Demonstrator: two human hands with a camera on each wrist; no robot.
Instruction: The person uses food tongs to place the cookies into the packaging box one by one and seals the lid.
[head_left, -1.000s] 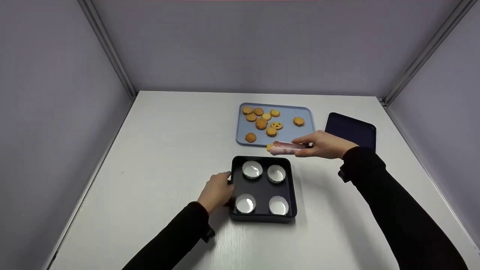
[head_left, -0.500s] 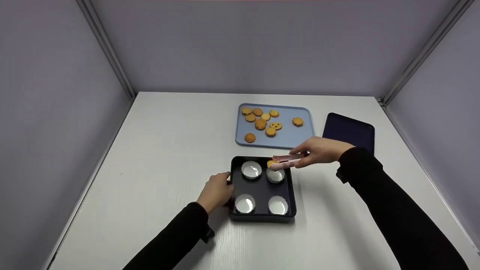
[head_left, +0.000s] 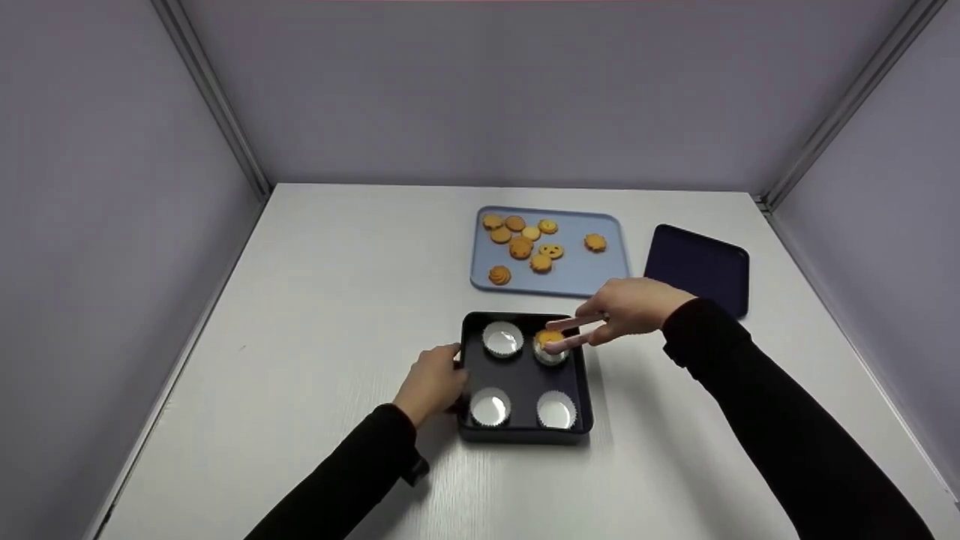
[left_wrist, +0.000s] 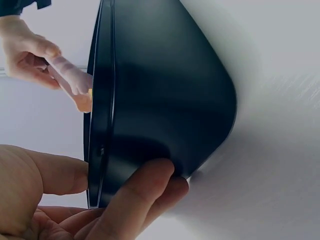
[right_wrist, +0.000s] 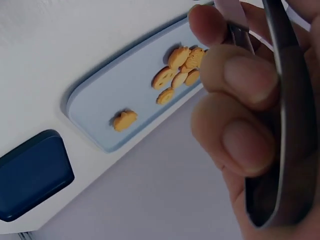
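My left hand (head_left: 433, 379) grips the left wall of a black rectangular tin (head_left: 521, 382); the left wrist view shows thumb at the rim and fingers against the outside. Four white paper baking cups, one per corner area, sit inside. My right hand (head_left: 630, 307) holds tongs (head_left: 571, 343) with pinkish tips and a dark metal bent handle (right_wrist: 295, 125). Their arms stand apart at the back right cup (head_left: 551, 360), on either side of a yellow-orange cookie (head_left: 550, 336) that lies over this cup.
Behind the tin lies a light blue tray (head_left: 577, 281) with several cookies (head_left: 520, 248), most toward its left. A dark navy lid-like tray (head_left: 701, 262) lies at the right, partly behind my right arm. Grey walls enclose the white table (head_left: 337, 285).
My right hand has brought the tongs and cookie from the blue tray's front edge toward me, down to the back right cup. The tongs' arms have spread. My left hand stays put.
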